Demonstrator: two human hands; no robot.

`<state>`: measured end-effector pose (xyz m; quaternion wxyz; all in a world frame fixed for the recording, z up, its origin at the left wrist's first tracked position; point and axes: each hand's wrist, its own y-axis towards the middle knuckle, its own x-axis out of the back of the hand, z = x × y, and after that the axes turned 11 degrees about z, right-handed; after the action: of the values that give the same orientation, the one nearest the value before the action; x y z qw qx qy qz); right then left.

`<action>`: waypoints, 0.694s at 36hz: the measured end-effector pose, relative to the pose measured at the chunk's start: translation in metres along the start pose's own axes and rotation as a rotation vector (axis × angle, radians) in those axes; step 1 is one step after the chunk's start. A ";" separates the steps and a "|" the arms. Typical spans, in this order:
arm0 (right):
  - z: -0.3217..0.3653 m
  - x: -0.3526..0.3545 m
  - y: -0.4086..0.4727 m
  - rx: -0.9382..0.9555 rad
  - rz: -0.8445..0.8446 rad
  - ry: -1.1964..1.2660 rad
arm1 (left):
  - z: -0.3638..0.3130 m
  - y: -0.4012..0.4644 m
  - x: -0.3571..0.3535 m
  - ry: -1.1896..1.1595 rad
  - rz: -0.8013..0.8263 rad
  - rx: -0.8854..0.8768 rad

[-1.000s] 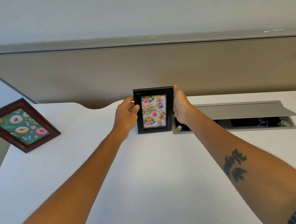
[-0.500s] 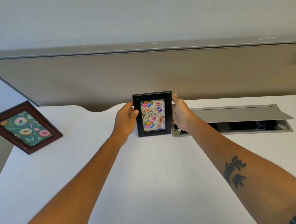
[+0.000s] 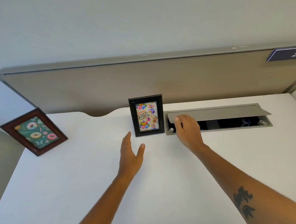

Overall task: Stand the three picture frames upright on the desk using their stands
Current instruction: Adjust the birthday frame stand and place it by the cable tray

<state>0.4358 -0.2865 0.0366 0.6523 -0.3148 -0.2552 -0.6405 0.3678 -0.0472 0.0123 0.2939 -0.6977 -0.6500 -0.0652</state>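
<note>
A black frame with a birthday picture stands upright on the white desk, near its back edge. No hand touches it. My left hand hovers just in front of the frame's lower left corner, fingers apart and empty. My right hand is to the right of the frame, over the cable tray, fingers loosely curled and empty. A brown frame with a doughnut picture stands upright at the desk's far left corner. Only these two frames are in view.
A grey cable tray with its lid propped open is sunk into the desk right of the black frame. A grey partition panel runs behind the desk, with a number plate at its right end.
Both hands have let go of the black frame and drawn back toward me. The frame stays standing on its own. The view has tilted up slightly.
</note>
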 end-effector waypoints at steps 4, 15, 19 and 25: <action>-0.027 -0.005 -0.054 0.043 0.051 -0.187 | 0.019 -0.052 -0.026 0.049 0.089 0.010; -0.110 -0.003 -0.243 0.005 0.115 -0.250 | 0.047 -0.171 -0.094 0.300 0.243 -0.178; -0.134 0.005 -0.296 -0.030 0.113 -0.270 | 0.039 -0.199 -0.120 0.319 0.296 -0.213; -0.168 0.024 -0.351 -0.039 0.124 -0.354 | 0.017 -0.234 -0.165 0.429 0.368 -0.286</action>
<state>0.0752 -0.4196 -0.0293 0.6294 -0.4502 -0.3338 -0.5383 0.1173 -0.1862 -0.0036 0.3302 -0.8083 -0.4201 -0.2474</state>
